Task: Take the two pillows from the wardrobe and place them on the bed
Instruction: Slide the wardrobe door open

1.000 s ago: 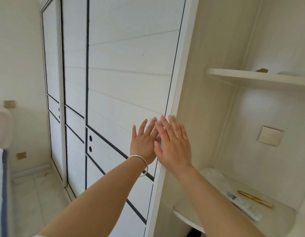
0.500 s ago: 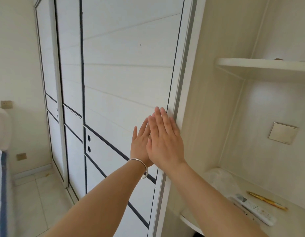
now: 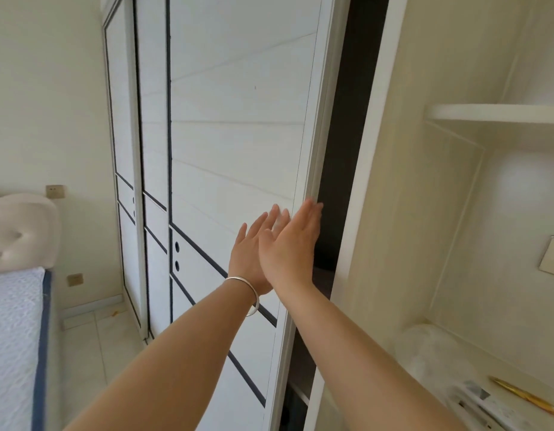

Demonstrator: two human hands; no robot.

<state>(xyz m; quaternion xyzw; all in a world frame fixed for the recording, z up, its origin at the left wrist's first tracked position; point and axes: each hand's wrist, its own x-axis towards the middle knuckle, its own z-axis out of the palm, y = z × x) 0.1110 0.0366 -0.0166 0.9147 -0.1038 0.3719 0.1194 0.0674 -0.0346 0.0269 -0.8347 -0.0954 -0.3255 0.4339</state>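
Observation:
A white sliding wardrobe door [image 3: 238, 135] with dark trim lines fills the middle of the view. Both hands lie flat against its right part. My left hand [image 3: 253, 253], with a silver bangle at the wrist, presses the panel. My right hand [image 3: 289, 250] overlaps it, fingertips at the door's right edge. A dark gap [image 3: 344, 150] stands open between that edge and the wardrobe frame [image 3: 362, 181]. The inside is dark and no pillows are visible. The bed [image 3: 14, 337] with a white quilted mattress and padded headboard is at the far left.
An open shelf niche [image 3: 487, 113] sits to the right of the wardrobe. Its lower shelf holds a remote control [image 3: 484, 402], a gold pen [image 3: 524, 396] and a clear plastic bag [image 3: 431, 353]. A tiled floor strip [image 3: 92, 343] runs between bed and wardrobe.
The sliding door has moved left under both hands, and a dark gap has opened at its right edge. The view has turned left, showing more of the bed.

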